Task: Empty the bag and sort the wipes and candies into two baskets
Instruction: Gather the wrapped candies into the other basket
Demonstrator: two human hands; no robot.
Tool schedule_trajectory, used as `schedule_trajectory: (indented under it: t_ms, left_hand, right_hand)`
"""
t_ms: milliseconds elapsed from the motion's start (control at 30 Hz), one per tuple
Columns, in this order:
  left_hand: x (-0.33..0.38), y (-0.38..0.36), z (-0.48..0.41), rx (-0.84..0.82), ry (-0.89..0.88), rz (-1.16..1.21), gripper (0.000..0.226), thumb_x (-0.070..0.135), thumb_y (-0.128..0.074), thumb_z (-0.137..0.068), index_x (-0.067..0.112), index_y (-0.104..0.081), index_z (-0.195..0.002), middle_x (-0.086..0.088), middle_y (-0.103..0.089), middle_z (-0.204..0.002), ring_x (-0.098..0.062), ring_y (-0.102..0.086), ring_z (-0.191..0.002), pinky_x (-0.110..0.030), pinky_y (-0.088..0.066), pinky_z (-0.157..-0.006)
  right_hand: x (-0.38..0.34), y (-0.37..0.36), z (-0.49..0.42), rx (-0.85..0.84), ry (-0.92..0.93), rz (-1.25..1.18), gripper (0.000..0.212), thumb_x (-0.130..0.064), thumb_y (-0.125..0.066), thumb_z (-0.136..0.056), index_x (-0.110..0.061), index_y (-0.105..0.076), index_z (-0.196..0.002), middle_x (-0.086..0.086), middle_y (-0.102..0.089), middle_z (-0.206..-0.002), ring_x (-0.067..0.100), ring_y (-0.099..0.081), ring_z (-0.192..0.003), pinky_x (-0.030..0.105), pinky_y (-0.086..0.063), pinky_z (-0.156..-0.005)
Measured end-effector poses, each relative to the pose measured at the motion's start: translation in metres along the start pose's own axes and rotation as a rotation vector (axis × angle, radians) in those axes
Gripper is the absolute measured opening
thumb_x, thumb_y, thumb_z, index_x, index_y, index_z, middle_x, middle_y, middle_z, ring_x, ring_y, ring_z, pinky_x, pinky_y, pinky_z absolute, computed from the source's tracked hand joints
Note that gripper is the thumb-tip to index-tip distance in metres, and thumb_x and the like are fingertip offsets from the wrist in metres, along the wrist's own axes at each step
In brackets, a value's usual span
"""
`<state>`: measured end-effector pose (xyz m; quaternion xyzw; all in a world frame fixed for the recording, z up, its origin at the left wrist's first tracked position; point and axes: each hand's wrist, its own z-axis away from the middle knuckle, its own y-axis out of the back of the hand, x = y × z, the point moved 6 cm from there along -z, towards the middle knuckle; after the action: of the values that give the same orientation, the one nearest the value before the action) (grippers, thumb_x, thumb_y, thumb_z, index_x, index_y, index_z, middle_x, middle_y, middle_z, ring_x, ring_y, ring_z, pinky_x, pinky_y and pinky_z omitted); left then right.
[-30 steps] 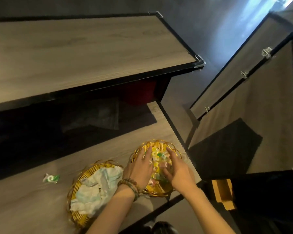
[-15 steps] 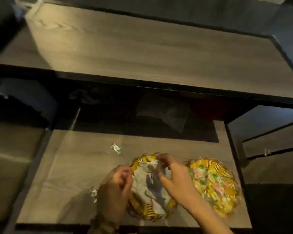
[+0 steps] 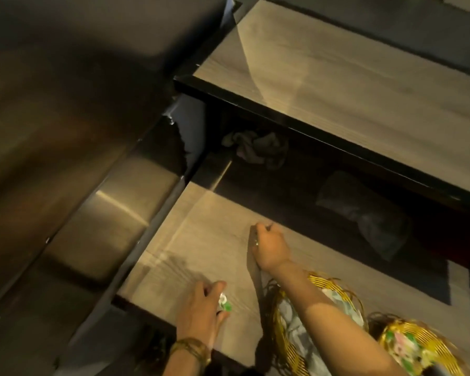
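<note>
A: Head view, item one: the hands. What are they doing?

B: The left hand point(image 3: 201, 308) is pinching a small green-and-white candy point(image 3: 224, 305) just above the near end of the lower shelf point(image 3: 201, 240). The right hand point(image 3: 269, 248) is reaching further up the same shelf, fingers curled together. Whether it is clamping anything I cannot tell; only a small glint is showing at the knuckles.

A: Item two: the baskets.

B: Two gold wire baskets are sitting at the lower right. The near basket point(image 3: 323, 280), partly under the right forearm, is holding pale crumpled wipes point(image 3: 296, 337). The far basket point(image 3: 423, 335), at the frame's corner, is holding brightly wrapped candies point(image 3: 399, 346). The two are standing just beside each other.

A: Item three: the bag?

B: A dark, limp shape point(image 3: 364, 213) is lying back in the shadow under the upper shelf point(image 3: 364, 77). It is probably the emptied bag, but it is too dim to say for sure. A crumpled cloth point(image 3: 255, 147) is lying further back.

A: Step in hand?

B: Judging by the full baskets, the sorting is nearly finishing; the hands are gathering strays.

A: Next move?

B: The left hand's candy is needing to travel across the wipes basket to the far one, without dropping in short. The right hand's catch, if any, is needing identifying first.
</note>
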<state>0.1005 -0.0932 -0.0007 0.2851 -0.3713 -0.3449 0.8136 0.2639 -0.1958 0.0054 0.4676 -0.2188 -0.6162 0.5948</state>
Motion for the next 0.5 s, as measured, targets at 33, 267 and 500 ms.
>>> schedule_trajectory:
  t_ms: [33, 267, 500]
  left_hand:
    - [0.001, 0.003, -0.003, 0.013, 0.006, -0.022, 0.046, 0.036, -0.055, -0.09, 0.036, -0.034, -0.131, -0.002, -0.04, -0.129, -0.017, -0.051, -0.108, -0.032, -0.046, -0.095]
    - [-0.002, 0.014, -0.027, 0.122, 0.111, 0.403, 0.018, 0.01, -0.055, -0.088, 0.023, -0.052, -0.1, -0.001, -0.062, -0.091, -0.016, -0.059, -0.084, -0.026, -0.045, -0.076]
    - [0.008, 0.009, -0.023, 0.04, 0.084, 0.869, 0.032, -0.021, -0.054, -0.076, 0.005, -0.058, -0.095, -0.013, -0.068, -0.081, 0.0, -0.066, -0.063, -0.007, -0.049, -0.055]
  right_hand:
    - [-0.005, -0.007, 0.004, -0.02, 0.034, -0.027, 0.031, -0.011, -0.056, -0.084, -0.014, -0.047, -0.113, 0.017, -0.045, -0.121, 0.035, -0.051, -0.103, 0.039, -0.047, -0.088]
    - [-0.028, -0.057, 0.054, -0.173, 0.117, -0.249, 0.029, -0.016, -0.048, -0.087, -0.017, -0.054, -0.115, 0.011, -0.048, -0.115, 0.027, -0.052, -0.105, 0.027, -0.04, -0.092]
    - [-0.021, -0.033, 0.086, -0.132, -0.018, -0.582, 0.018, -0.012, -0.054, -0.085, -0.03, -0.055, -0.083, 0.005, -0.064, -0.094, 0.021, -0.061, -0.084, 0.017, -0.042, -0.066]
